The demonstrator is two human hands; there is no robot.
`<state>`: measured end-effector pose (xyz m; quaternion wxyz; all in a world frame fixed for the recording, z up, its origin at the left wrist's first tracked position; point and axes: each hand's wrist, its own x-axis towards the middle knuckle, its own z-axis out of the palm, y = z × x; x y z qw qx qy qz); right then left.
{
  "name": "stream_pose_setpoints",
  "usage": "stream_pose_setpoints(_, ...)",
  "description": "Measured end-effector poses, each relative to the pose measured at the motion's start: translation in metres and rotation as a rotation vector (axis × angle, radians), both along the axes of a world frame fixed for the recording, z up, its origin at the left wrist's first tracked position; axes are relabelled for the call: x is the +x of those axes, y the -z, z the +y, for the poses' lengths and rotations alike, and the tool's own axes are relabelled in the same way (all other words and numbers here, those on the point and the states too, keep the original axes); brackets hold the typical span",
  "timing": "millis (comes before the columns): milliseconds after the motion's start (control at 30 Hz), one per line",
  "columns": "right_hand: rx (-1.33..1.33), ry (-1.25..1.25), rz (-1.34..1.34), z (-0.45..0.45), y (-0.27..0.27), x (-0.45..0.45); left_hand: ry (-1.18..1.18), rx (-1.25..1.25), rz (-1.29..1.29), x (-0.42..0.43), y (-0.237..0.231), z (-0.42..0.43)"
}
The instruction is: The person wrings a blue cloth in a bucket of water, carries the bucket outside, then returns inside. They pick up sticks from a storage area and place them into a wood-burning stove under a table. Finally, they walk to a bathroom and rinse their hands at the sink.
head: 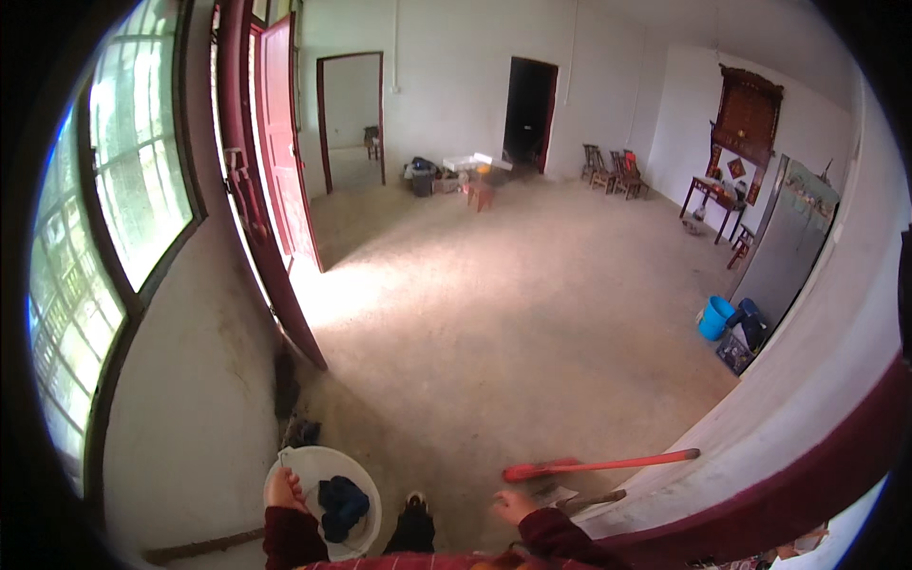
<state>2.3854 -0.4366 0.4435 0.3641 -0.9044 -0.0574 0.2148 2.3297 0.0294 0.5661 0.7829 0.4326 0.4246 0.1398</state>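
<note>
My left hand (286,490) is curled at the left rim of a white plastic bucket (372,491), around what looks like its thin wire handle. Dark blue cloth (343,504) lies bunched inside that bucket. My right hand (514,507) hangs low in front of me with loosely bent fingers, and I see nothing in it. Beyond it, a red long-handled tool (613,463) rests low against the right wall, its head on the floor. Nearer the hand is a second tool with a brownish handle (595,501), partly hidden by my sleeve. A dark shoe (415,501) shows between my hands.
A red door (279,142) stands ajar at left, beside barred windows (142,157). Ahead spreads a bare concrete floor (499,320). On the right are a blue bucket (715,318), a grey refrigerator (791,235) and an altar table (712,196). Wooden chairs (616,171) line the back wall.
</note>
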Motion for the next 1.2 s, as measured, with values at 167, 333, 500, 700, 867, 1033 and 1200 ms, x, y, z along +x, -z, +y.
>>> stream_pose_setpoints(167, -0.106, 0.198, -0.008, -0.038, 0.034, 0.066, 0.022, -0.174, 0.000, 0.168, 0.019, 0.020)
stream_pose_setpoints(333, -0.043, 0.452, -0.037, -0.063, 0.012, 0.132, 0.199, -0.229, 0.024, 0.312, 0.029, 0.003)
stream_pose_setpoints(500, -0.090, 0.552, -0.009, -0.076, 0.012, 0.187, 0.247, -0.069, 0.117, 0.430, 0.025, -0.034)
stream_pose_setpoints(700, -0.118, 0.486, 0.058, -0.127, 0.045, 0.287, 0.329, 0.004, 0.058, 0.548, 0.023, -0.096)
stream_pose_setpoints(867, -0.100, 0.494, 0.078, -0.195, 0.050, 0.408, 0.334, 0.036, 0.041, 0.657, -0.002, -0.170)
stream_pose_setpoints(1033, -0.155, 0.560, -0.093, -0.260, 0.005, 0.493, 0.400, -0.043, -0.063, 0.752, -0.022, -0.277)
stream_pose_setpoints(1200, -0.080, 0.760, -0.060, -0.330, -0.028, 0.495, 0.558, -0.047, 0.007, 0.827, -0.024, -0.374)
